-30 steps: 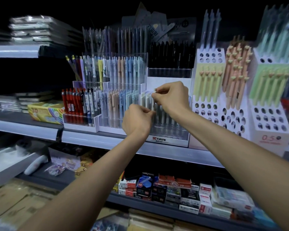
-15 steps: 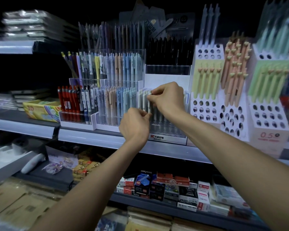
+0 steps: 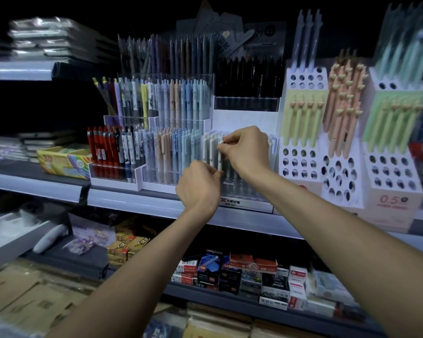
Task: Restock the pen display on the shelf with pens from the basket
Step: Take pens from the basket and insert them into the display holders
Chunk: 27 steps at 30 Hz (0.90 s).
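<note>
Hardly anything has shifted in the last second: both hands stay at the front row of the display (image 3: 249, 191) on the shelf (image 3: 132, 201). The right hand (image 3: 247, 150) pinches the top of a white pen (image 3: 220, 158) between thumb and fingertips. The left hand (image 3: 198, 186), fingers curled, pinches its lower barrel. The pen stands upright among the pale pens and seems not yet seated. The step in hand looks like slotting it in. Next, it needs guiding straight down into a free slot before both hands let go. The basket is out of view.
</note>
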Each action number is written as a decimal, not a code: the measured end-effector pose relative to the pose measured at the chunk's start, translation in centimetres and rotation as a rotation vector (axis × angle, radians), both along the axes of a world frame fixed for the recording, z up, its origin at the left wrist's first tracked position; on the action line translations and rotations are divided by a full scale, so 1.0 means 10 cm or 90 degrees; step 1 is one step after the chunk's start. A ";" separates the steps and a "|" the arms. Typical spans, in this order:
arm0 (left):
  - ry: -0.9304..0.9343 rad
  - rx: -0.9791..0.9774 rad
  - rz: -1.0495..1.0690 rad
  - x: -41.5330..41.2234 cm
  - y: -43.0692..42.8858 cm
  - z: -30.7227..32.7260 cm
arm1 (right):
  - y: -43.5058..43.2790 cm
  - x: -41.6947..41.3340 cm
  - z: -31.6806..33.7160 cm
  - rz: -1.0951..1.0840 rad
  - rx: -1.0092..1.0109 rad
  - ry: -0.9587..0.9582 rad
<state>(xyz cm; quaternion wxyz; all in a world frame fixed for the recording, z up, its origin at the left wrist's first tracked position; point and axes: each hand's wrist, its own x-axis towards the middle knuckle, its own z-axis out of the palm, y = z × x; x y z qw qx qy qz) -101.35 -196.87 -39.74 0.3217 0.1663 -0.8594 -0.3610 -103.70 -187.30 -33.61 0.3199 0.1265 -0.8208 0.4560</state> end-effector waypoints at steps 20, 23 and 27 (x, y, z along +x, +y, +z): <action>-0.063 -0.194 -0.179 0.94 -0.35 0.07 | 0.73 0.89 -0.09 0.051 0.359 -0.117; -0.096 -0.321 -0.158 1.15 -0.30 0.09 | 0.85 1.08 -0.15 0.013 0.484 -0.162; -0.100 -0.375 -0.155 1.39 -0.26 0.09 | 1.02 1.30 -0.18 0.003 0.557 -0.195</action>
